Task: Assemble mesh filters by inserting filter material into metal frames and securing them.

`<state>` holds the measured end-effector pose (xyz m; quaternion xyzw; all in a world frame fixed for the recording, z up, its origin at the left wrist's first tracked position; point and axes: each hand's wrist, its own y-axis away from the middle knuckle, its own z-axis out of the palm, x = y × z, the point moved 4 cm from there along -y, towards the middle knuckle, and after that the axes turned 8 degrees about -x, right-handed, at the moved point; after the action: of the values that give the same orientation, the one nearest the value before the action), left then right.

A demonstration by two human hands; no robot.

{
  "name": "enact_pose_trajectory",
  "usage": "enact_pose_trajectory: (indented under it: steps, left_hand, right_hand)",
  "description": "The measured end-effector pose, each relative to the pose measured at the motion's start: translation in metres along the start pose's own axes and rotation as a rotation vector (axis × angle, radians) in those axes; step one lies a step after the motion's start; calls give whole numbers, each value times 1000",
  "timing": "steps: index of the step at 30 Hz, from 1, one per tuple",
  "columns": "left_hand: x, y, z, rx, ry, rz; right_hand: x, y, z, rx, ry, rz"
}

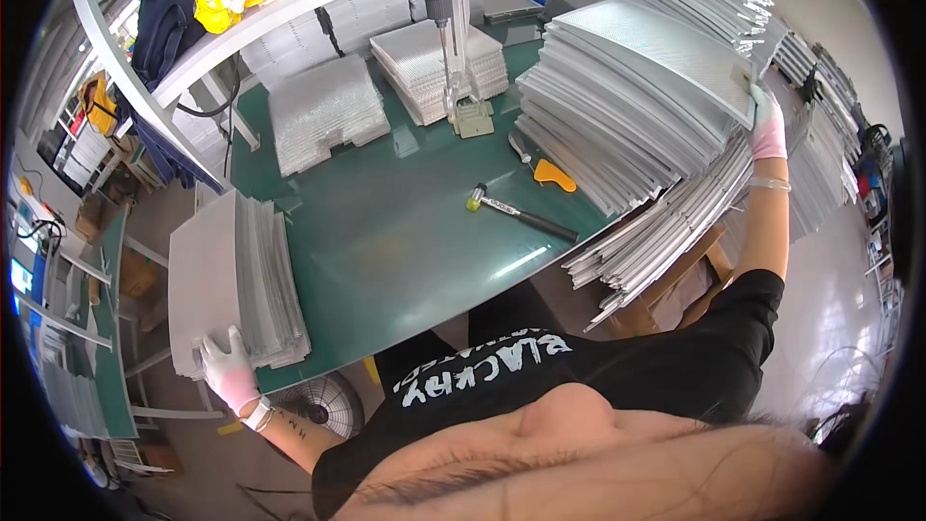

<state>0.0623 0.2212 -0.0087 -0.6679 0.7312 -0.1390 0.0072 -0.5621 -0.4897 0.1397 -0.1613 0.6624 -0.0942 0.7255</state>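
Observation:
My left hand (230,368), in a white glove, rests on the near corner of a stack of grey panels (227,275) at the left edge of the green table (386,232). My right hand (768,123), also gloved, grips the far edge of the top ribbed grey panel (666,53) on a tall stack of such panels (627,135) at the right. A small hammer (521,215) with a black handle lies on the table between the two stacks.
A hanging powered screwdriver (442,0) stands over a small metal block (475,118). Stacks of clear ribbed sheets (323,111) lie at the back. An orange-handled tool (545,169) lies by the right stack. A fan (328,403) sits below the table's edge.

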Motion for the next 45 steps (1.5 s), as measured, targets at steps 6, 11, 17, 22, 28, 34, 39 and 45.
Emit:
enact_pose_trajectory:
  steps: [6, 11, 17, 22, 28, 34, 39, 45]
  left_hand:
    - [30, -4, -35, -190, -57, -15]
    - [24, -27, -70, -205, -298, 165]
    - [-26, -61, -179, -221, 612, 140]
    - [63, 77, -191, -375, 894, 616]
    - [186, 158, -19, -570, -191, 607]
    - [221, 144, 73, -849, -77, 664]
    - [183, 90, 100, -381, 318, 919]
    - [184, 86, 150, -409, 63, 761]
  right_hand:
    - [7, -25, -20, 18, 795, -86]
    - [-29, 35, 19, 31, 1179, -185]
    - [-47, 175, 102, 47, 795, -758]
    - [29, 240, 259, -894, 643, -688]
    - [108, 177, 455, -851, 280, -327]
    - [196, 81, 651, -779, 803, -143]
    - [146, 109, 700, -959, 1232, -335]
    - [74, 111, 696, -778, 1167, -668]
